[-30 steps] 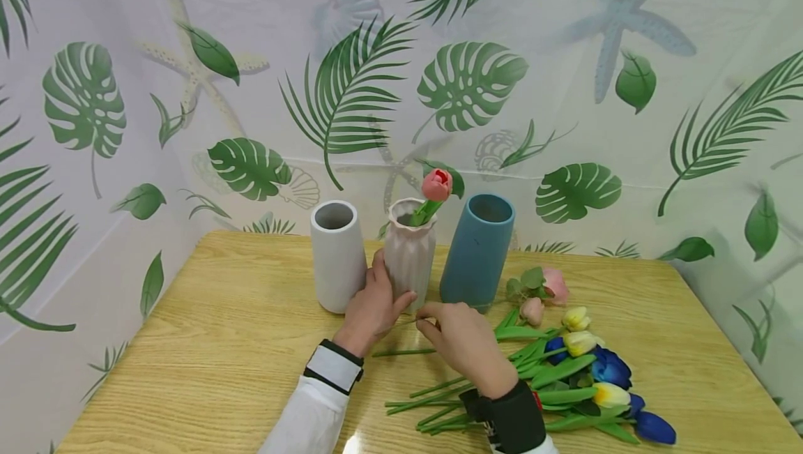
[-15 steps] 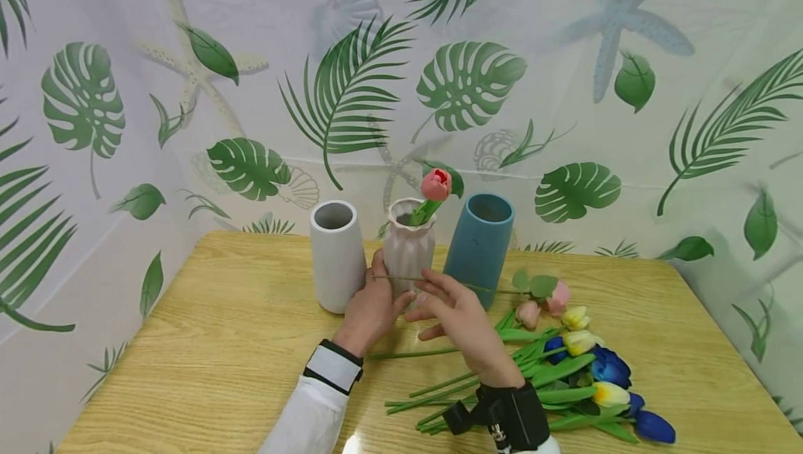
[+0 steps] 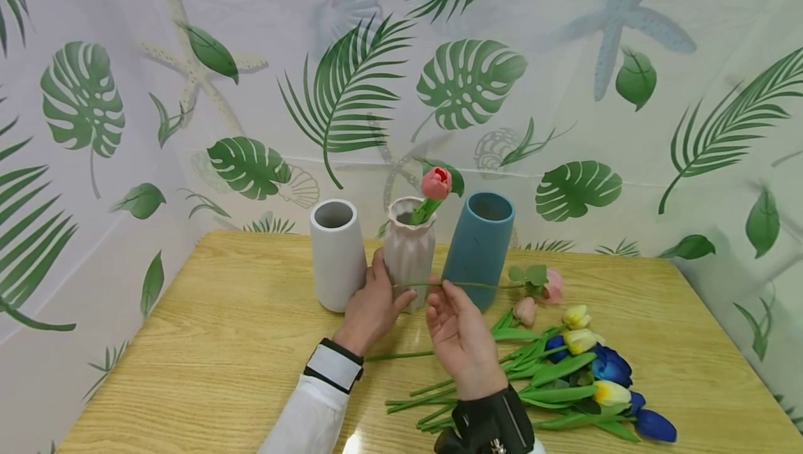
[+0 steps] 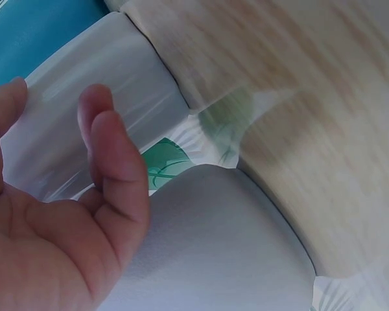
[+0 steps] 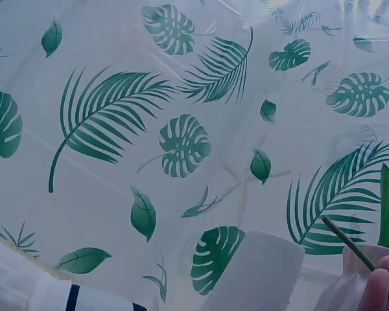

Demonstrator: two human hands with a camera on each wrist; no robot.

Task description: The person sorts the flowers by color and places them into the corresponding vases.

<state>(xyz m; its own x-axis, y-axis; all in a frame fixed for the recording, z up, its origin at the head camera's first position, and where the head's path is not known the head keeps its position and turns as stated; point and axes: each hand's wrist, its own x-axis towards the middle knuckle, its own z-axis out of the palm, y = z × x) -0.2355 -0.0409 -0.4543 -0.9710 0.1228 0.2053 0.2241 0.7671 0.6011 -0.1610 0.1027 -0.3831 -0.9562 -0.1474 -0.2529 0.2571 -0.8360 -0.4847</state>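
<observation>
Now R hand (image 3: 461, 339) has turned palm-up, pinching pink rose (image 3: 553, 286) by its stem, which runs sideways in front of pleated vase (image 3: 409, 255) & blue vase (image 3: 479, 245); prob. better control, tho not upright. L hand (image 3: 371, 307) grips pleated vase low, as b4.

Long-stemmed pink rose (image 3: 553, 285): I'm pinching it nearly level in front of vase (image 3: 409, 248). Vase: pale, fluted, standing upright; I'm holding its side.
</observation>
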